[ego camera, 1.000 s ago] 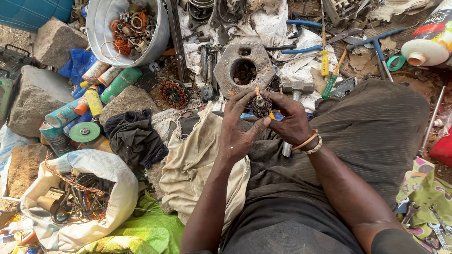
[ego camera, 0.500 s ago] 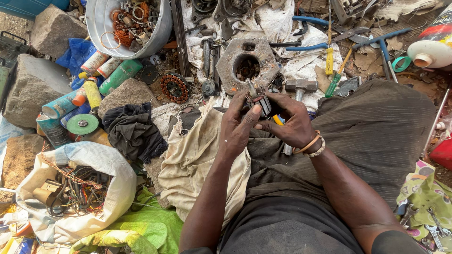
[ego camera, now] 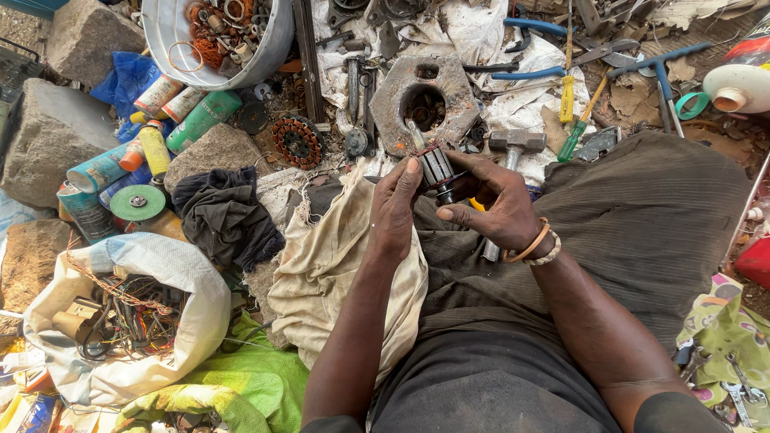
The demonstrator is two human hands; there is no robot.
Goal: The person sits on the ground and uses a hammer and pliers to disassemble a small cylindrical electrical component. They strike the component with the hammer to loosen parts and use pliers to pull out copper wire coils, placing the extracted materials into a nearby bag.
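Both of my hands hold a small motor armature (ego camera: 438, 170), a dark ribbed metal cylinder with a shaft sticking up. My left hand (ego camera: 396, 210) grips its left side, thumb pressed near the top. My right hand (ego camera: 491, 202) cups it from the right and below, with beaded bracelets on the wrist. The hands sit above my lap, over a beige cloth (ego camera: 337, 273) and dark trousers. Just beyond lies a rusty hexagonal metal block (ego camera: 423, 100) with a round hole.
A hammer (ego camera: 515, 144), screwdrivers (ego camera: 568, 96), blue-handled pliers and a copper-wound stator (ego camera: 297, 141) lie on the ground ahead. A white bowl of scrap (ego camera: 224, 36), spray cans, stones, a black rag and a sack of wires (ego camera: 120, 317) fill the left side.
The hands have stayed at the armature and turned it slightly between the fingers; the view has shifted a little downward.
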